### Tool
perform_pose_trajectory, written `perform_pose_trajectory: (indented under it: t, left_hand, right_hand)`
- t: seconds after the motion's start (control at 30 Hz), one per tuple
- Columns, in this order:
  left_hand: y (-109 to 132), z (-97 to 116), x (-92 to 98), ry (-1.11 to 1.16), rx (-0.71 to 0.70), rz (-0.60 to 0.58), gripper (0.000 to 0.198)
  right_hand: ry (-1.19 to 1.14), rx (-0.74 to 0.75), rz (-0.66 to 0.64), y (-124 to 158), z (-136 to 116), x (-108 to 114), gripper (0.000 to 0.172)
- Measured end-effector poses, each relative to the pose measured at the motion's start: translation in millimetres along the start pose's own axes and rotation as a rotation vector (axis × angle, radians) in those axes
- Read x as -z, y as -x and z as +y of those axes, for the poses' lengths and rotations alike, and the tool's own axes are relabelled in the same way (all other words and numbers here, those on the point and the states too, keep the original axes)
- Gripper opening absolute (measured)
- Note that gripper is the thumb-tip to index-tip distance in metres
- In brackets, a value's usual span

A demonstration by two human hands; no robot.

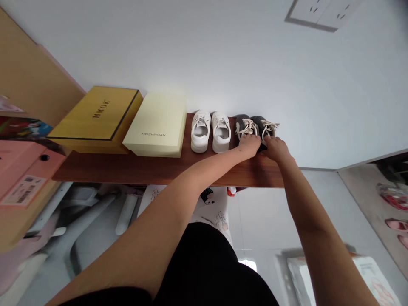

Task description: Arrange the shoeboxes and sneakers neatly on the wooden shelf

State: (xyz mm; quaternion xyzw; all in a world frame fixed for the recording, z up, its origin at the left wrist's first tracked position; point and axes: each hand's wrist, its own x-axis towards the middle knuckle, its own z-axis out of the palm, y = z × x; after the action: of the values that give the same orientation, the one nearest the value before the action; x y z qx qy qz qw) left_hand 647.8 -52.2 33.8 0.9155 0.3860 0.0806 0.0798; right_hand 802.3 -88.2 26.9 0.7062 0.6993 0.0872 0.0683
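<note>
A pair of dark sneakers with cream laces stands side by side at the right end of a brown wooden shelf, toes toward the wall. My left hand is closed on the heel of the left dark sneaker. The heel of the right dark sneaker is in my right hand, fingers bent over its collar. My hands hide the backs of both shoes. Just left of them sits a pair of white sneakers, the nearer one a small gap away and the other white sneaker beside it.
Left on the shelf lie a cream shoebox and a yellow shoebox. A pink box stands at the left edge. A wall socket is above right. Pink slippers lie far right, and a white package rests at lower right.
</note>
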Motion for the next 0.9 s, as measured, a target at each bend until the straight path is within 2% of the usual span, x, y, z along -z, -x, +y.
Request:
perform_pose_trajectory:
  t: [0.07, 0.17, 0.27, 0.4, 0.53, 0.6, 0.67, 0.8, 0.9]
  left_hand:
    - [9.2, -5.8, -6.8, -0.043, -0.055, 0.098, 0.037]
    - [31.0, -15.6, -18.4, -0.07, -0.125, 0.23, 0.05]
    - [62.7, -24.2, -28.5, -0.02, -0.19, 0.286, 0.062]
    - [122.2, -38.7, -28.7, 0.171, -0.26, 0.273, 0.06]
    - [192.6, -67.5, -12.4, 0.445, -0.231, 0.15, 0.032]
    - [225.5, -85.4, -2.8, 0.552, -0.178, 0.084, 0.02]
    - [254.9, -102.6, 5.6, 0.608, -0.098, 0.069, 0.018]
    - [304.3, -129.0, 15.9, 0.677, 0.143, 0.135, 0.035]
    - [334.2, -143.6, 18.9, 0.877, 0.356, 0.245, 0.039]
  right_hand:
    - [-0.023, -0.032, 0.06, 7.0, -4.3, -4.0, 0.048]
    - [-0.102, -0.062, 0.179, 18.2, -13.6, -10.2, 0.06]
    - [-0.188, -0.073, 0.279, 29.8, -26.0, -12.9, 0.066]
    - [-0.295, -0.068, 0.415, 53.3, -47.5, -8.6, 0.054]
    - [-0.538, -0.145, 0.598, 92.3, -81.0, -4.8, 0.042]
    - [-0.701, -0.211, 0.566, 112.8, -104.6, -5.9, 0.04]
    - [-0.878, -0.251, 0.453, 129.5, -133.5, -8.0, 0.038]
    - [-1.348, -0.253, 0.281, 146.9, -206.7, -7.2, 0.038]
    - [-1.731, -0.207, 0.174, 148.2, -268.3, 2.8, 0.038]
